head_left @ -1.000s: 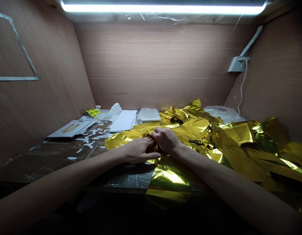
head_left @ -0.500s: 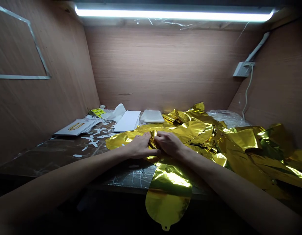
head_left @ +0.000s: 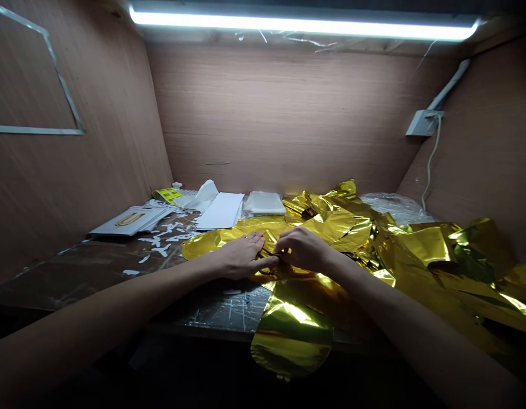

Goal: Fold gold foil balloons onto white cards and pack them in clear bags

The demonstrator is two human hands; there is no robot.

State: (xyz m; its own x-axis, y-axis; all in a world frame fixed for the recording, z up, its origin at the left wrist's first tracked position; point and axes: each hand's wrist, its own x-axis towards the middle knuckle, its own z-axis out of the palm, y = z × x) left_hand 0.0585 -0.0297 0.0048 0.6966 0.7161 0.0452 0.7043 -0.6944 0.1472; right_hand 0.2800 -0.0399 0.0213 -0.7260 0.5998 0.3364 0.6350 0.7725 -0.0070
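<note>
A crumpled gold foil balloon lies across the tabletop, and one lobe hangs over the front table edge. My left hand grips a fold of it, fingers on top and thumb pointing right. Close beside, my right hand pinches the foil with its fingertips. The two hands nearly touch. Their fingertips hide the gathered foil between them. To the right lies a heap of more gold foil.
Back left are a white card pack with a gold letter, white paper scraps, white sheets, and a yellow sheet. A clear plastic pack and a plastic bag stand behind the foil. Wooden walls enclose the table.
My right hand has moved slightly right, its fingers now pinching. The hanging foil lobe has risen and crumpled a little at the table edge.
</note>
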